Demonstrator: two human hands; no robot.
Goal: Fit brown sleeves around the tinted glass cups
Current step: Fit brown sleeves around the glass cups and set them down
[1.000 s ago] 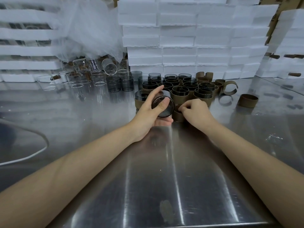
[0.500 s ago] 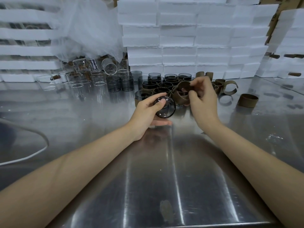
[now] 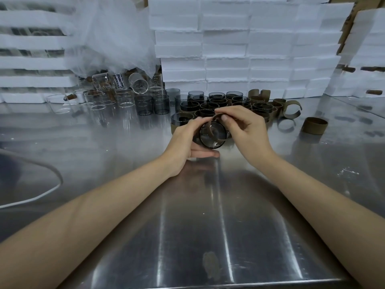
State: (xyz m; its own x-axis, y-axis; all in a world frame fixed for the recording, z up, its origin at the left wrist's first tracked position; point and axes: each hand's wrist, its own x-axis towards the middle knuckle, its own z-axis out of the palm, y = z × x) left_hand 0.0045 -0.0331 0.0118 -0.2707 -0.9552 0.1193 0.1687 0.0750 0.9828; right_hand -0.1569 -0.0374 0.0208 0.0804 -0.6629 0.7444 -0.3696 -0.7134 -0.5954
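Observation:
My left hand (image 3: 184,142) grips a tinted glass cup (image 3: 213,137) on its side, its base facing me, just above the steel table (image 3: 187,226). My right hand (image 3: 243,128) pinches a brown sleeve (image 3: 210,124) against the cup's upper edge; the strip curves over the glass, partly hidden by my fingers. Behind my hands stands a cluster of sleeved tinted cups (image 3: 216,105). Bare tinted cups (image 3: 160,104) stand to their left. Loose sleeves (image 3: 314,126) lie at the right, one open strip (image 3: 291,110) among them.
Clear glass beakers (image 3: 100,101) crowd the back left under a plastic bag (image 3: 116,38). White foam boxes (image 3: 239,49) are stacked along the back wall. A white cable (image 3: 37,197) loops on the table at the left.
My right hand lifted a brown sleeve from the cluster and has brought it down and left onto the cup. My left hand kept holding the cup in about the same place.

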